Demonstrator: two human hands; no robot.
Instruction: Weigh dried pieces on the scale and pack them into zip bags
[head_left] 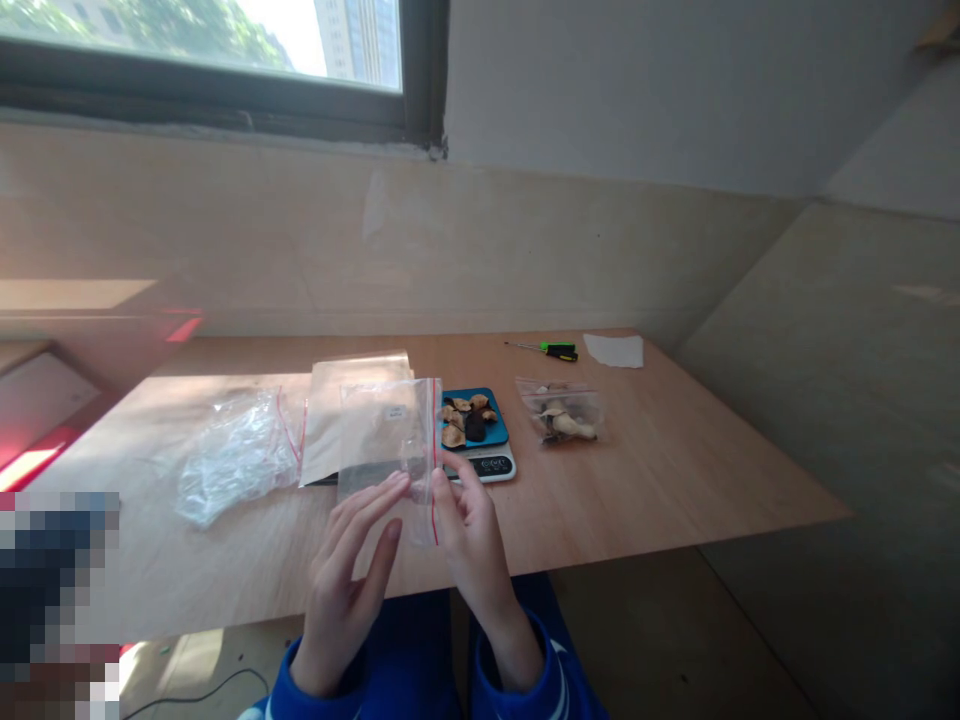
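A clear zip-lock bag (375, 430) with a red line along its zip edge is held up over the table, its opening side turned right. My right hand (472, 535) pinches that zip edge between thumb and fingers. Against the bag's near side, my left hand (349, 565) has its fingers stretched out and its thumb apart. Just behind my right hand stands a kitchen scale (506, 467) with a blue top. Several dried, brownish slices (454, 436) lie on it, one of them dark. The bag partly covers the scale's left side.
Crumpled clear plastic bags (232, 455) lie left, beside a brown paper sheet or envelope (356, 375). A filled zip-lock bag (570, 420) of pale dried pieces rests right of the scale. Screwdrivers (559, 351) and white paper (619, 350) lie at the table's (637, 500) back.
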